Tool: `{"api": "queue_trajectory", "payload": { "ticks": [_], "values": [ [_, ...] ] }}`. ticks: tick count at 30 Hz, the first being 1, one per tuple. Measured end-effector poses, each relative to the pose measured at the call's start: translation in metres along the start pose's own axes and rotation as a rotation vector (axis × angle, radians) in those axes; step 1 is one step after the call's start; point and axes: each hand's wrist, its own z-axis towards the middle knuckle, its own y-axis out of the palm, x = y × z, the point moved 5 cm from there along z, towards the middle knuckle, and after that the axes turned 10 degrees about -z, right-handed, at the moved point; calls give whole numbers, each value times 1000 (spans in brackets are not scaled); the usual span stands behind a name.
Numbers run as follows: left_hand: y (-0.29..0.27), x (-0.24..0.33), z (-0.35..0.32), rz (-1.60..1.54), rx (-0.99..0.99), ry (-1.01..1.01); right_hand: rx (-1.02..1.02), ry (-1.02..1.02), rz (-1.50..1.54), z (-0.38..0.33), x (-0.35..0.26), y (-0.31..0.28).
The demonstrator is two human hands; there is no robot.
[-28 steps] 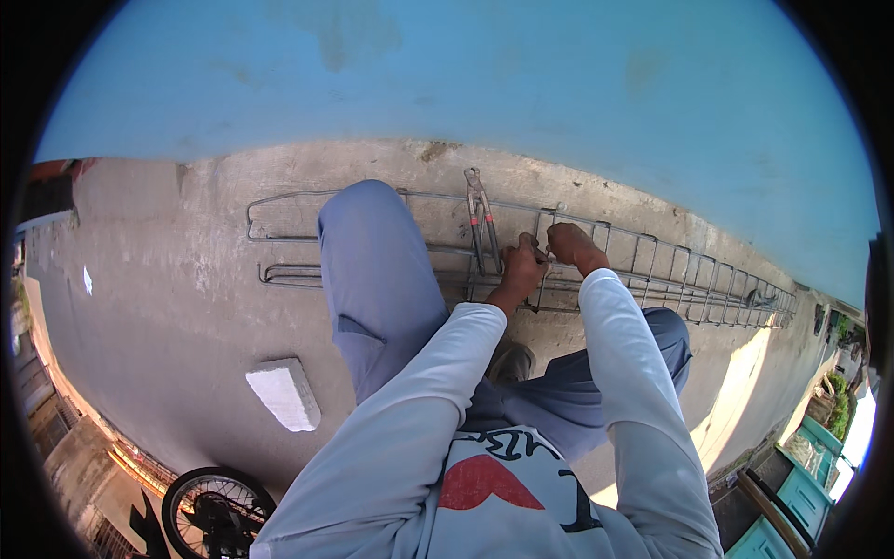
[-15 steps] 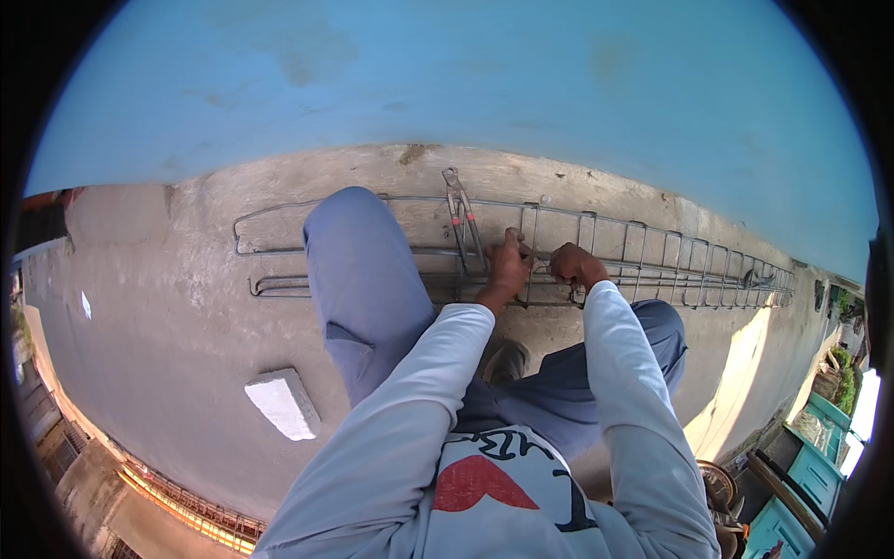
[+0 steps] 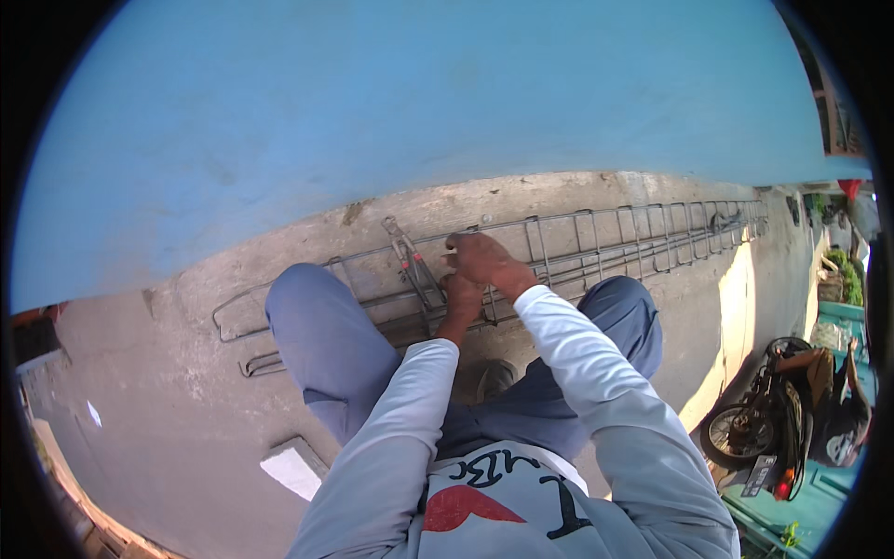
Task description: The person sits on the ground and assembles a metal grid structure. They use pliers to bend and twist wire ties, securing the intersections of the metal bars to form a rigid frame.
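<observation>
A long cage of steel reinforcing bars (image 3: 559, 216), with square stirrups along it, lies on the concrete in front of my bent knees. My left hand (image 3: 463, 293) is low at the cage, next to a stirrup, its fingers curled and partly covered. Just above it, my right hand (image 3: 489, 263) reaches across with bent fingers at the upper bars. Both hands look closed, but whatever is between the fingers is too small to make out. Left of the hands, long-handled pincers (image 3: 400, 244) with red marks on the handles lean across the bars, untouched.
A blue wall (image 3: 447, 93) rises along the cage's far side. Behind my left knee lies a pale block (image 3: 293, 469) on the concrete floor (image 3: 205, 410). At the right, a parked motorbike (image 3: 754, 429) stands near teal panels. Bright sunlight crosses the floor there.
My right hand has moved left, from beside my left hand to above it. The view has turned, tilting the cage and bringing the motorbike into sight. The pincers still lean on the bars.
</observation>
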Motion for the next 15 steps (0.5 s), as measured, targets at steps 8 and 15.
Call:
{"api": "queue_trajectory", "payload": {
  "ticks": [8, 15],
  "values": [
    [9, 57, -28, -313, -81, 14, 152, 324, -148, 4, -18, 135],
    [11, 72, -51, 79, -40, 204, 361, 290, 206, 18, -18, 138]
  ]
}}
